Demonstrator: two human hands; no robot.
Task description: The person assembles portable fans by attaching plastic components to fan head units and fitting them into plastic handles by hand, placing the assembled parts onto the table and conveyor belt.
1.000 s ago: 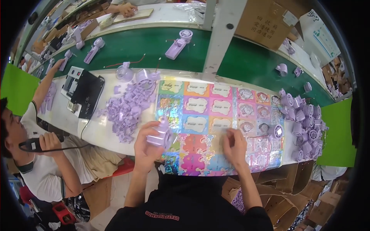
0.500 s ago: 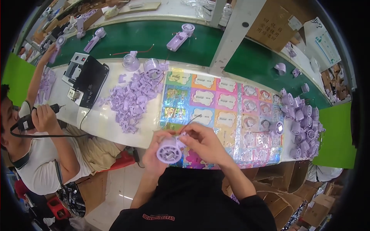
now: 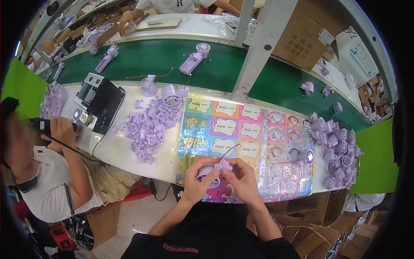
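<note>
Both of my hands meet over the front edge of the patterned sheet. My left hand [image 3: 198,181] is closed around a round lilac plastic housing [image 3: 213,182], partly hidden by the fingers. At its upper right sits a small lilac bracket [image 3: 223,165], which my right hand [image 3: 243,180] pinches between thumb and fingers. The bracket touches the housing; whether they are joined I cannot tell. A thin dark wire [image 3: 233,149] rises from between the hands.
A pile of small lilac brackets [image 3: 148,129] lies left of the colourful sheet [image 3: 224,129], beside a black machine [image 3: 101,105]. Lilac housings [image 3: 340,149] are heaped at right. Behind runs a green belt [image 3: 151,56] with a metal post [image 3: 254,64]. A co-worker [image 3: 51,185] holds a black tool at left.
My hands have moved right and drawn closer together, with the housing turned and more covered. The left co-worker's arm has left the belt. Another person now shows at the far side.
</note>
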